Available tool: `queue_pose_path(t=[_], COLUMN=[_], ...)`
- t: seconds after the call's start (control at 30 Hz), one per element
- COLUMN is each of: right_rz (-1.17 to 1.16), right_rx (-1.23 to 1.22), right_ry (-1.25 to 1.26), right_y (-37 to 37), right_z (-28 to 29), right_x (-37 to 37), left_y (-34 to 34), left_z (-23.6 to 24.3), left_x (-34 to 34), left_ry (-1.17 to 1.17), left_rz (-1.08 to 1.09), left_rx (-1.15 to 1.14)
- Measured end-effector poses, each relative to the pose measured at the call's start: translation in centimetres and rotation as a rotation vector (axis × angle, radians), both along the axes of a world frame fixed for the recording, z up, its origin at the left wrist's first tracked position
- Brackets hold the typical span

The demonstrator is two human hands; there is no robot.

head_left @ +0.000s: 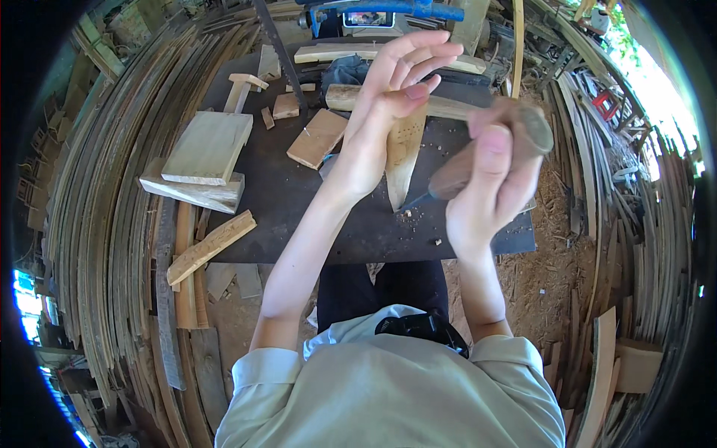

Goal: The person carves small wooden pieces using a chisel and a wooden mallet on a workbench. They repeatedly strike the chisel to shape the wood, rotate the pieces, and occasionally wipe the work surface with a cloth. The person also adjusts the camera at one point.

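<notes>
My right hand (485,172) is closed on the wooden handle (534,131) of a thin metal tool, slightly blurred. Its narrow blade (417,201) points down-left to the lower tip of a pale, tapered wood piece (405,157) with dark specks. My left hand (381,112) is raised beside the upper part of that piece, fingers apart and loosely curved; whether its heel touches the wood I cannot tell. Small chips (437,241) lie on the dark worktop (351,235). A long wood piece (444,107) lies behind my hands, and a flat block (306,138) is left of them.
Stacked boards (202,153) and a loose offcut (209,246) are at the worktop's left. An upright dark bar (280,56) stands at the back, near a blue metal clamp (426,13) and a phone screen (366,19). Long timber strips (112,187) line both sides.
</notes>
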State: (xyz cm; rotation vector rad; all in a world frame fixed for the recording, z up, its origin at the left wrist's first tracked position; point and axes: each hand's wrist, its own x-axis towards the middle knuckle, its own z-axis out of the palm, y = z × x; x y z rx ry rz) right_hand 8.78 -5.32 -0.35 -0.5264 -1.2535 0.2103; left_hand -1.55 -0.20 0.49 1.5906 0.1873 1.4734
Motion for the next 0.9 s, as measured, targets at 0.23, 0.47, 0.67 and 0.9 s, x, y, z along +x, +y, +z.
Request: queue_pose_path(t=[0.23, 0.47, 0.67, 0.9], right_rz=[0.018, -0.109, -0.083, -0.042], right_rx=[-0.065, -0.114, -0.105, -0.113], right_ry=[-0.091, -0.141, -0.099, -0.088], right_y=[0.0, 1.4, -0.2, 0.4], right_z=[0.7, -1.4, -0.1, -1.1], right_x=[0.0, -0.2, 0.4, 0.6], left_y=[0.2, 0.2, 0.0, 0.2], left_z=[-0.3, -0.4, -0.3, 0.0], left_x=[0.4, 0.5, -0.2, 0.0], left_ry=[-0.03, -0.026, -0.033, 0.022], left_rz=[-0.11, -0.127, -0.149, -0.133], left_rx=[-0.008, 0.026, -0.012, -0.033])
